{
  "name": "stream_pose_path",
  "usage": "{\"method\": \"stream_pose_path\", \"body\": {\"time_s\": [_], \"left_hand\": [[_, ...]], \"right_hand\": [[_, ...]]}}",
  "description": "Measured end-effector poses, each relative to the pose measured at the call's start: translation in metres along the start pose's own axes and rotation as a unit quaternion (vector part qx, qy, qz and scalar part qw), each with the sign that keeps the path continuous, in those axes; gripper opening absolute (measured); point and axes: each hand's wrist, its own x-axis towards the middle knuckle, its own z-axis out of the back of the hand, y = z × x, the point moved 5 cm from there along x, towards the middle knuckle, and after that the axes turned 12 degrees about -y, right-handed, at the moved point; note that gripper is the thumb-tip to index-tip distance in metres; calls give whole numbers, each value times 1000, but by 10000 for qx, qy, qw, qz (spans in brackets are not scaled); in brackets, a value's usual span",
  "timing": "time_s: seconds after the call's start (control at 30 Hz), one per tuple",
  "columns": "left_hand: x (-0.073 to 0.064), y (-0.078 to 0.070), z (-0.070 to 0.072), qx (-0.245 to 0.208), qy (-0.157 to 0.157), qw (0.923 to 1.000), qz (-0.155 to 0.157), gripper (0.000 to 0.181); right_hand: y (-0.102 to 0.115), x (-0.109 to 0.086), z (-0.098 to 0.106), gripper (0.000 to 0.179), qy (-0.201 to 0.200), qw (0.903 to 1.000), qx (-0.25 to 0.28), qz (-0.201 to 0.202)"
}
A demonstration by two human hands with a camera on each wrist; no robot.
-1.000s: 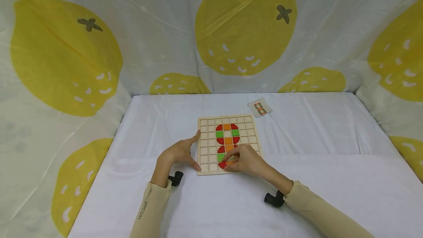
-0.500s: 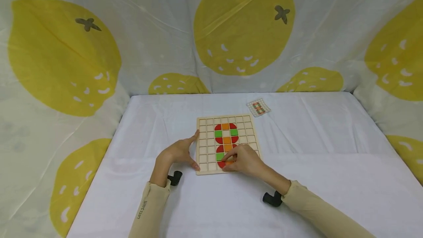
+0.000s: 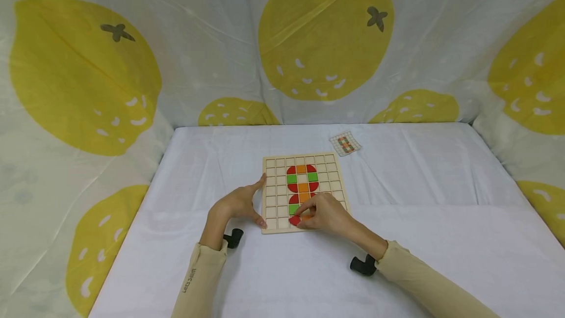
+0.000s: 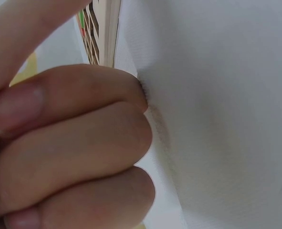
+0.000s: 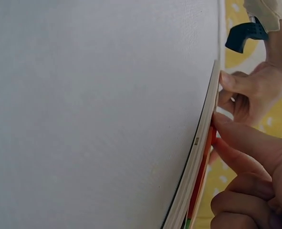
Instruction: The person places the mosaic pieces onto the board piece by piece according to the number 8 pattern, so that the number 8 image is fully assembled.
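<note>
A square wooden grid board (image 3: 271, 200) lies on the white cloth. Red rounded tiles, orange squares and green squares form a figure eight in its cells. Along the board's left edge, my left hand (image 3: 238, 203) spreads its thumb and index finger, both tips touching the edge; its other fingers are curled in the left wrist view. Over the bottom row, my right hand (image 3: 327, 214) pinches a red rounded tile (image 3: 294, 220) between thumb and index finger. The tile sits tilted at its cell. My right hand covers the lower right of the figure.
A small pattern card (image 3: 345, 143) showing a similar figure lies behind the board's far right corner. Black wrist mounts (image 3: 364, 265) hang by both sleeves. A lemon-print cloth (image 3: 326, 33) walls the back and sides of the white surface.
The red tile in my right hand sat flatter in its cell half a second ago and now looks tilted. My left hand stays at the board's edge.
</note>
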Motion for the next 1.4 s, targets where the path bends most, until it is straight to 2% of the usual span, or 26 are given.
{"method": "stream_pose_path", "body": {"time_s": [0.17, 0.33, 0.5, 0.87, 1.07, 1.4], "left_hand": [[-1, -1, 1, 31, 3, 10000, -33, 139], [0, -1, 1, 16, 1, 10000, -11, 139], [0, 0, 0, -18, 12, 10000, 16, 139], [0, 0, 1, 4, 17, 10000, -40, 139], [-1, -1, 2, 6, 21, 10000, -64, 139], [-1, -1, 1, -29, 14, 10000, -12, 138]], "right_hand": [[0, -1, -1, 20, 46, 9999, -88, -26], [0, 1, -2, 15, 4, 9999, -84, 126], [0, 1, -3, 13, 23, 9999, -110, 94], [12, 1, -1, 13, 49, 9951, -873, 469], [10, 1, -2, 16, 248, 9973, -585, 366], [6, 2, -1, 16, 107, 9984, -475, 272]]}}
